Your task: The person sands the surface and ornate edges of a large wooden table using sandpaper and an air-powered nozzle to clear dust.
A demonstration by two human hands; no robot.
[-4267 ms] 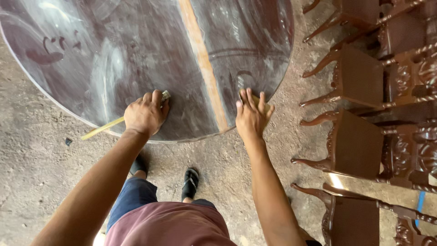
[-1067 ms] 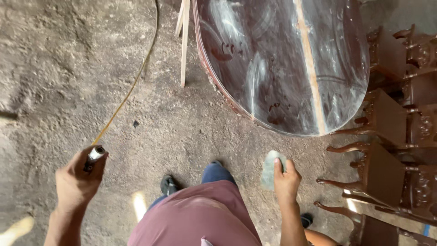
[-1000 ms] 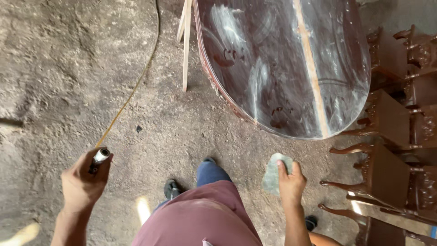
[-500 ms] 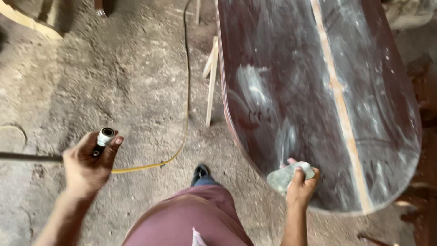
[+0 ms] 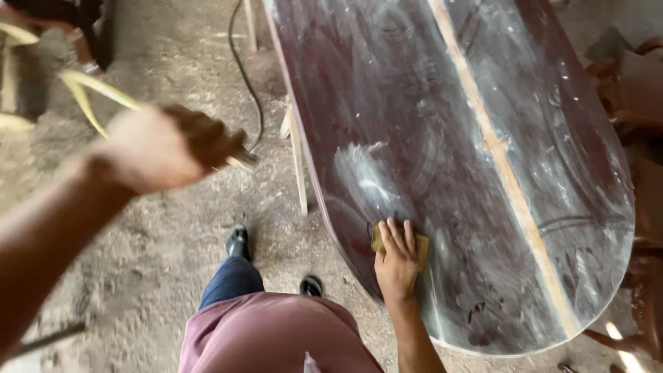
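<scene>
The right hand (image 5: pixel 397 257) presses a yellow sanding pad (image 5: pixel 399 243) flat on the dusty oval tabletop (image 5: pixel 483 138) near its edge; the left hand (image 5: pixel 159 148), blurred, grips a yellow hose (image 5: pixel 90 93) left of the tabletop. That trailing hose may well snag the tabletop's support.

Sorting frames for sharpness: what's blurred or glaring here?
Head view: the left hand and its yellow hose are motion-smeared; the right hand on the pad is sharp; the tabletop shows pale sheen, no blown-out glare.
</scene>
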